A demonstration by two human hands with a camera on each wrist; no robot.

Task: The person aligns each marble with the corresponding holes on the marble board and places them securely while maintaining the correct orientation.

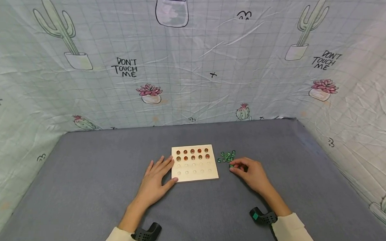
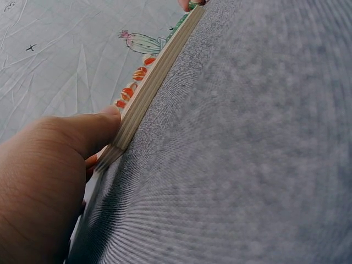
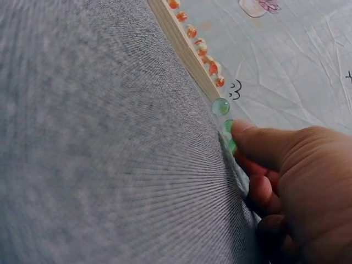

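Observation:
A pale wooden board lies flat on the table, with rows of round hollows. Orange-brown marbles fill its two far rows; the two near rows hold none. My left hand rests at the board's left side, fingers spread, fingertips and thumb touching its edge. In the left wrist view the thumb lies against the wooden edge. Right of the board, my right hand pinches a green marble between thumb and forefinger, low over the cloth. The other fingers are curled and partly hidden.
Several loose green marbles lie in a cluster just beyond the right fingertips, one of them close to the board's right edge. Grey cloth covers the table. A printed cactus curtain hangs behind it and at both sides.

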